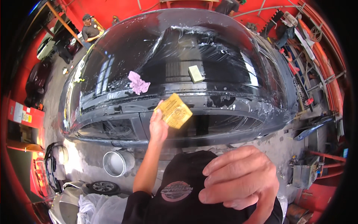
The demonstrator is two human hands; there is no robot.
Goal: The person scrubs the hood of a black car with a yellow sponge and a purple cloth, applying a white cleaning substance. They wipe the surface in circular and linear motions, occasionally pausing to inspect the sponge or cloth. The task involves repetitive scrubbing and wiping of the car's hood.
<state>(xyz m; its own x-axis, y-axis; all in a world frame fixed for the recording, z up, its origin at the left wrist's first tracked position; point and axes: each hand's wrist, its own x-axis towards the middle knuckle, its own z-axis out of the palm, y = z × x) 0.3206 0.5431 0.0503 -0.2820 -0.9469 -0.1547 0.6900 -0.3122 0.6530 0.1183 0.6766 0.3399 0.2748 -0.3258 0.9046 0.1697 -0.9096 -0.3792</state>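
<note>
"Sheet (173, 112), the yellow one: where?"

"Gripped in the person's left hand (158, 128), over the near side of the dark car (143, 128)."

"And the right hand (242, 175)?"

"Released, fingers loosely curled; a pink cloth (138, 83) lies on the roof (223, 76)."

Metal bucket (129, 161) near a wheel (103, 187)

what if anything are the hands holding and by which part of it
The left hand holds a yellow sheet by its left edge; the right hand holds nothing visible.
</note>
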